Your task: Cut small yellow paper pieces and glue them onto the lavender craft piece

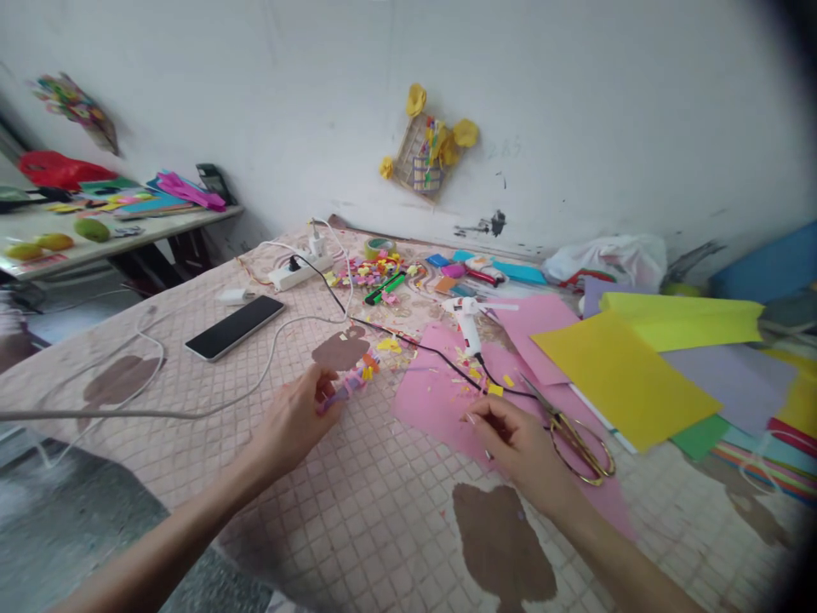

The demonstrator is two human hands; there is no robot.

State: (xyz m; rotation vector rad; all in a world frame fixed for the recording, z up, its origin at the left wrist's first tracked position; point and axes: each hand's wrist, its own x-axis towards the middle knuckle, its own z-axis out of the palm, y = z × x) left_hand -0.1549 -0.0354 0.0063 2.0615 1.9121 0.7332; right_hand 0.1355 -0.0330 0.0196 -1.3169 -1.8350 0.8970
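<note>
Over the tiled-pattern tablecloth, my left hand (299, 415) is closed on the lower end of a purple paper stick with small flowers (351, 385), tilted up to the right. Pink, orange and yellow bits show along it. To the right, my right hand (511, 434) is closed in a pinch above a pink sheet (421, 396); what its fingertips hold, if anything, is too small to name. Gold-handled scissors (578, 443) lie right beside that hand. Beyond it a white hot glue gun (467, 323) rests on the pink sheet, among small yellow and pink scraps.
A phone (235, 328) lies at the left, with a power strip (299, 272) and loose cables behind it. Colourful paper cut-outs (367, 271), a green craft knife (385, 289) and a tape roll (381, 247) are at the back. Yellow sheets (629, 379) are stacked at the right.
</note>
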